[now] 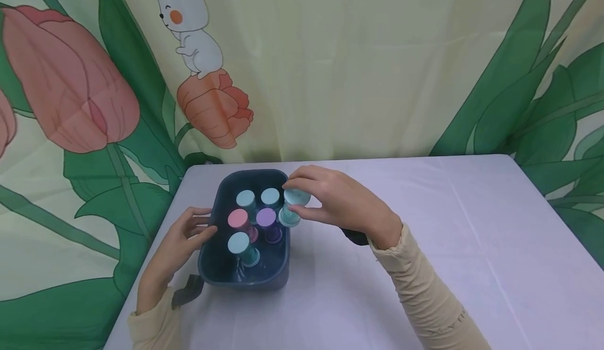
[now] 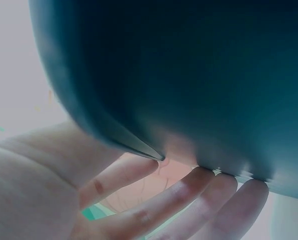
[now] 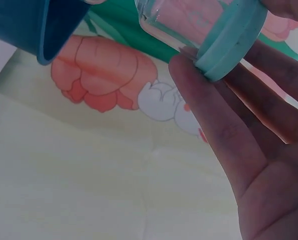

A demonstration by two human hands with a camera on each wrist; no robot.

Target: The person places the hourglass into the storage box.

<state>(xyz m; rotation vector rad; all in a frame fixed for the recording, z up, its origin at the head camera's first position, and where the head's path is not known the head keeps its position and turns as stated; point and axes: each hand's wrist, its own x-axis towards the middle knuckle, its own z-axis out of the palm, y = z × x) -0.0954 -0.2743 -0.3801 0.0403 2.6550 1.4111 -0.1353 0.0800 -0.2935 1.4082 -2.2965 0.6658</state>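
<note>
A small clear jar with a teal lid point(image 3: 234, 40) is pinched by its lid between the thumb and fingers of my right hand point(image 1: 325, 195). It overlaps the right rim of a deep dark blue bin point(image 1: 273, 279), tilted in the right wrist view. My left hand point(image 1: 181, 240) is at the bin's left side, its outstretched fingertips point(image 2: 251, 192) touching the outer wall. Inside the bin stand several similar small jars: a pink-topped one point(image 1: 238, 218), a purple-topped one point(image 1: 266, 217), and light blue ones, the nearest point(image 1: 239, 243) near the front.
The bin stands on a table with a white cloth point(image 1: 401, 287), toward its left side. Right behind the table hangs a pale curtain point(image 1: 354, 77) printed with tulips, leaves and a rabbit on a carrot. Dark straps point(image 1: 189, 291) circle both wrists.
</note>
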